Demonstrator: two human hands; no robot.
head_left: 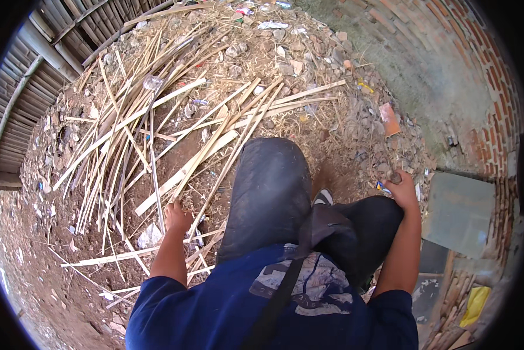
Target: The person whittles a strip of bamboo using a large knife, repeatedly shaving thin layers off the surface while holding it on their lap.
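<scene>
Pale split bamboo strips [186, 169] lie in a loose, crisscrossed heap on the ground in front of me and to my left. My left hand [178, 218] reaches down at the near end of a long bamboo strip [206, 153], its fingers curled closed around that end. That strip slants away to the upper right. Beside my right knee, my right hand [403, 191] is closed on a brown round-ended object [395, 177]. Only its blunt end shows above the fingers; the rest is hidden, so its kind is unclear.
My bent knees [273, 175] stand between my hands. A brick wall [448, 105] runs along the right, with a grey panel [460, 213] and yellow packet [475, 306] near it. Rubble and litter [297, 58] cover the ground. A slatted bamboo wall [16, 99] stands at the far left.
</scene>
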